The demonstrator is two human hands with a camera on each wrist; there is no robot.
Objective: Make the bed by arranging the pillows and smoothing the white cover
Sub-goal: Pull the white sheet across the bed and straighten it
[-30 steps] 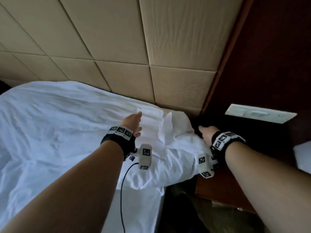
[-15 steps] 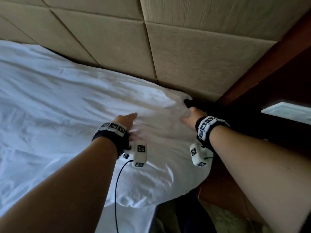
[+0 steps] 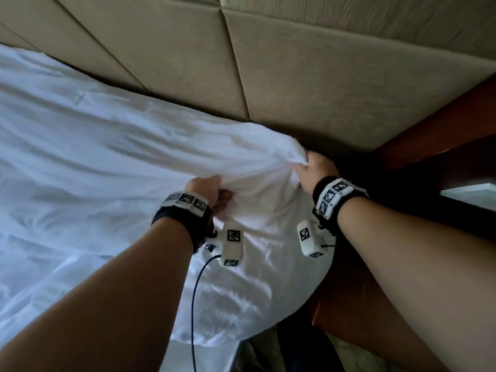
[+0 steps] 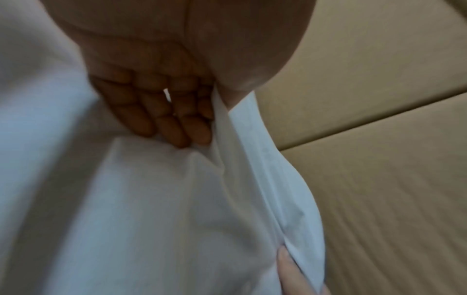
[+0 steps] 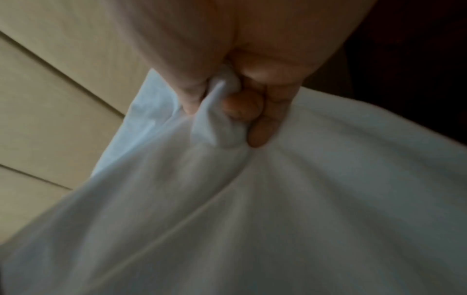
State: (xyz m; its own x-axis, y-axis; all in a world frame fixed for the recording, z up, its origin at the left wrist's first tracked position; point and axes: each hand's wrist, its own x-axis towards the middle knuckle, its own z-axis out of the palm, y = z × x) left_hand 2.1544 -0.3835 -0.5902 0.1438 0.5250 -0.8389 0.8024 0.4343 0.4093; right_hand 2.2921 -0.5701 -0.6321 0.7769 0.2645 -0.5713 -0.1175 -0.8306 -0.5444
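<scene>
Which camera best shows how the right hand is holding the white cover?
The right wrist view: the right hand bunches a fold of the white cover between thumb and fingers. The head view shows only its back at the cover's corner; the left wrist view shows just one fingertip.

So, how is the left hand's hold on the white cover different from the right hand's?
The left hand pinches a fold of the white cover a little in from the corner. The right hand bunches the corner itself in curled fingers, nearer the padded headboard and the dark wooden side. Both lift the same fabric.
</scene>
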